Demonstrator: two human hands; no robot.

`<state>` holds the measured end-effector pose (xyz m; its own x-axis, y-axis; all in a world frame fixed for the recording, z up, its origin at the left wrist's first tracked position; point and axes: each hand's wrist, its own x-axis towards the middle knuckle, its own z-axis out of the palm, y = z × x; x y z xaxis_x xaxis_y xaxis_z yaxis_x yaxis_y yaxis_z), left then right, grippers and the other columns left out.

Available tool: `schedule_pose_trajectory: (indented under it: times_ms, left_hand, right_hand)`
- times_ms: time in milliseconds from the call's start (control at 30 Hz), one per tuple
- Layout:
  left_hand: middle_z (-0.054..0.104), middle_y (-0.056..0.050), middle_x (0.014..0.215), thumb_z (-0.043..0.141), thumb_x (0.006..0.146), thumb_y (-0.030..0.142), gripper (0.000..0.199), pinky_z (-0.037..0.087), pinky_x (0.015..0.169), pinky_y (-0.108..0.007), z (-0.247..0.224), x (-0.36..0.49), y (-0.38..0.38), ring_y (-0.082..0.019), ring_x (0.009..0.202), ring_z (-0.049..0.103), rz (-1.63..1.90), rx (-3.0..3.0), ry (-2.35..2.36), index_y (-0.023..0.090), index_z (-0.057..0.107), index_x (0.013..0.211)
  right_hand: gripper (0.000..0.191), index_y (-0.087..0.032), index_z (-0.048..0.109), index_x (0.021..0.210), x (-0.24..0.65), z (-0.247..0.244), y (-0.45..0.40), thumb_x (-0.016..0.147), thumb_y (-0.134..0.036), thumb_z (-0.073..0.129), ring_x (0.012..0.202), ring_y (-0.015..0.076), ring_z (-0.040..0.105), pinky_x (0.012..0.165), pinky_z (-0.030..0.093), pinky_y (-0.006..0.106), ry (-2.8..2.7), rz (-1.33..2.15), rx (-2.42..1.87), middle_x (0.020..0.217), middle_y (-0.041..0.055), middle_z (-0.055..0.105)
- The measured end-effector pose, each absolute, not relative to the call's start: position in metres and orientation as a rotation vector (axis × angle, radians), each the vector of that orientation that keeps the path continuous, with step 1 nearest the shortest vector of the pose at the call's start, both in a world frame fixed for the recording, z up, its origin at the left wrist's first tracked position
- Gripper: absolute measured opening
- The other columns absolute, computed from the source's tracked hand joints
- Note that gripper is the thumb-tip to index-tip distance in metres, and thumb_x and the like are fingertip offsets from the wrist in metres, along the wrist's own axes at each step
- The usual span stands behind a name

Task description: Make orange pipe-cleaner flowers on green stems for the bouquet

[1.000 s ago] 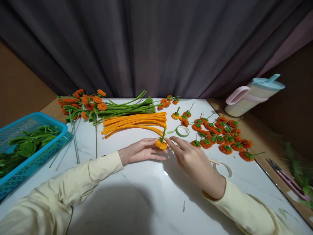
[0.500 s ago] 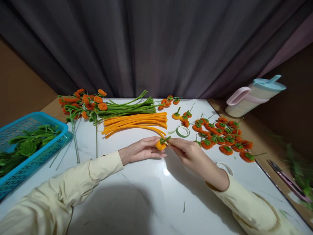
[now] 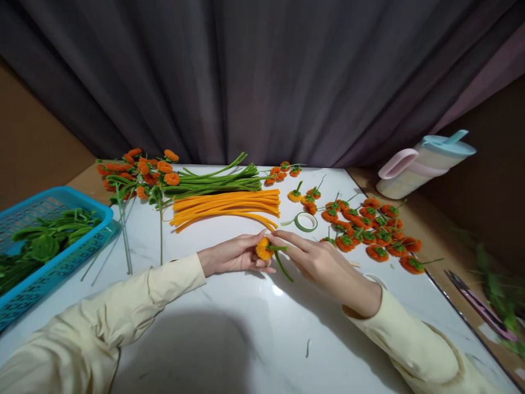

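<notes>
A small yellow-orange pipe-cleaner flower (image 3: 263, 249) is pinched in the fingertips of my left hand (image 3: 232, 254). Two green pipe-cleaner ends (image 3: 283, 267) stick out from its back, one pointing right and one slanting down. My right hand (image 3: 322, 265) reaches in from the right, its fingers closed at the flower's edge and the base of the green ends; the thumb is hidden. Just beyond the hands lie a bundle of orange pipe cleaners (image 3: 225, 205) and a roll of green tape (image 3: 305, 221).
Green pipe cleaners (image 3: 217, 183) lie at the back, beside stemmed orange flowers (image 3: 150, 171). Many orange flower heads (image 3: 369, 224) spread over the right. A blue basket (image 3: 61, 268) of green leaves stands left. Right of the table (image 3: 262, 339) are a jug (image 3: 422, 164) and pink-handled pliers (image 3: 479, 303).
The flower has turned in my fingers, so its green ends now point right and downward, and a second end shows. My right hand has shifted slightly left over it.
</notes>
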<state>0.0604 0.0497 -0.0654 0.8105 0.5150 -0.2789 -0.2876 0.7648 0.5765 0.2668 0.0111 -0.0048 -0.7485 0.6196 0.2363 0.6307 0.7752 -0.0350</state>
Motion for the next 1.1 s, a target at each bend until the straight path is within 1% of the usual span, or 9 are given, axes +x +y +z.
schedule_pose_trajectory:
  times_ms: [100,233,400,500,700,767,900,1000,1100]
  left_hand:
    - [0.062,-0.004,0.067,0.054,0.086,0.043,0.035,0.052,0.079,-0.036,-0.068,0.06,0.05,-0.009,0.053,0.057,0.426,0.548,0.422,0.009,0.059,0.09]
    - [0.062,-0.005,0.073,0.053,0.088,0.037,0.03,0.051,0.082,-0.036,-0.069,0.061,0.049,-0.01,0.059,0.059,0.482,0.543,0.447,0.008,0.059,0.092]
    - [0.063,-0.009,0.094,0.061,0.084,0.032,0.024,0.05,0.085,-0.033,-0.062,0.063,0.046,-0.015,0.083,0.062,0.616,0.612,0.517,0.011,0.06,0.095]
    - [0.062,-0.006,0.089,0.066,0.08,0.033,0.023,0.05,0.083,-0.03,-0.057,0.063,0.043,-0.014,0.08,0.062,0.667,0.694,0.55,0.011,0.06,0.086]
    - [0.06,-0.004,0.083,0.067,0.078,0.038,0.028,0.047,0.081,-0.028,-0.052,0.061,0.041,-0.012,0.075,0.06,0.654,0.788,0.57,0.012,0.059,0.082]
    - [0.059,-0.004,0.082,0.067,0.077,0.039,0.029,0.047,0.08,-0.028,-0.053,0.061,0.041,-0.013,0.075,0.06,0.656,0.796,0.569,0.012,0.059,0.082]
    - [0.06,-0.005,0.083,0.067,0.077,0.039,0.03,0.047,0.076,-0.027,-0.052,0.061,0.042,-0.013,0.075,0.059,0.647,0.847,0.572,0.012,0.059,0.086]
    - [0.061,-0.005,0.081,0.067,0.077,0.039,0.03,0.047,0.074,-0.026,-0.049,0.061,0.041,-0.012,0.073,0.059,0.642,0.865,0.578,0.011,0.059,0.086]
    - [0.061,-0.005,0.079,0.068,0.076,0.039,0.03,0.047,0.071,-0.024,-0.049,0.061,0.04,-0.012,0.073,0.06,0.633,0.835,0.563,0.011,0.059,0.082]
  right_hand:
    - [0.045,-0.009,0.048,0.128,0.265,-0.003,0.008,0.086,-0.002,0.032,0.074,0.0176,0.064,0.046,0.046,0.026,-2.806,-0.381,-0.873,0.124,0.012,0.058]
    - [0.037,-0.008,0.057,0.114,0.261,-0.003,0.007,0.086,-0.002,0.033,0.065,0.0149,0.061,0.042,0.037,0.025,-2.789,-0.513,-0.897,0.113,0.0109,0.063]
    - [0.037,-0.013,0.06,0.104,0.254,0.0,0.007,0.077,0.002,0.04,0.063,0.013,0.059,0.042,0.026,0.025,-2.767,-0.341,-1.136,0.101,0.0067,0.066]
    - [0.038,-0.016,0.061,0.101,0.251,0.003,0.006,0.074,0.001,0.041,0.061,0.0125,0.059,0.042,0.023,0.026,-2.713,-0.188,-1.295,0.097,0.0043,0.066]
    - [0.038,-0.021,0.062,0.101,0.253,0.008,0.008,0.08,0.001,0.038,0.065,0.0116,0.061,0.053,0.043,0.021,-2.615,0.213,-1.288,0.11,0.0069,0.059]
    - [0.036,-0.018,0.062,0.1,0.254,0.01,0.012,0.083,0.001,0.037,0.072,0.0137,0.062,0.06,0.048,0.023,-2.595,0.358,-1.196,0.103,0.0096,0.058]
    - [0.035,-0.016,0.054,0.118,0.255,0.013,0.019,0.089,-0.006,0.036,0.074,0.0162,0.061,0.066,0.052,0.028,-2.598,0.592,-1.036,0.085,0.0075,0.06]
    - [0.04,-0.017,0.048,0.126,0.258,0.013,0.019,0.089,-0.005,0.035,0.075,0.0162,0.061,0.066,0.053,0.029,-2.651,0.624,-1.007,0.088,0.0072,0.06]
    - [0.042,-0.017,0.043,0.13,0.263,0.009,0.014,0.09,-0.006,0.036,0.068,0.0141,0.061,0.059,0.052,0.026,-2.738,0.454,-1.0,0.09,0.0075,0.059]
